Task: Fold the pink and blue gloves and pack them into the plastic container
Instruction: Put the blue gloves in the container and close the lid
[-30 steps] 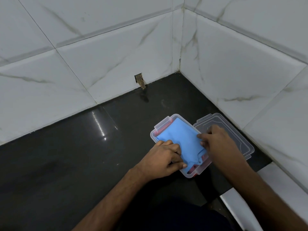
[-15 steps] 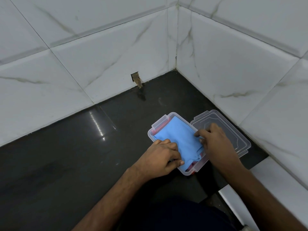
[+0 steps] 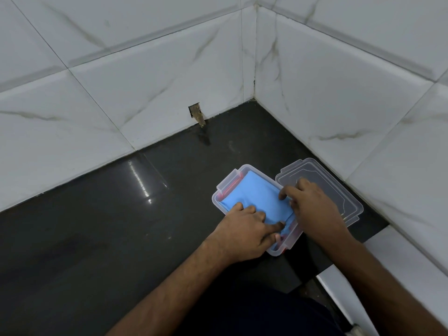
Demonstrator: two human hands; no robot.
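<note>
A clear plastic container (image 3: 227, 182) with snap clips sits on the dark counter near the corner. The folded blue glove (image 3: 254, 194) fills its top. Thin strips of the pink glove (image 3: 233, 188) show beneath it along the far-left wall and at the near end. My left hand (image 3: 242, 232) lies over the container's near end, its fingertips pressing the blue glove down. My right hand (image 3: 312, 207) reaches in from the right, and its fingertips push on the glove's right edge by the container wall.
The container's clear lid (image 3: 339, 187) lies flat just right of it, partly under my right hand. White marbled tile walls (image 3: 339, 93) meet in a corner behind. The dark counter (image 3: 109, 226) stretches left, and a white ledge (image 3: 392, 251) drops off at the right.
The blue glove has sunk lower into the container. My left fingers have slid onto its near end and my right fingers have moved to its right edge.
</note>
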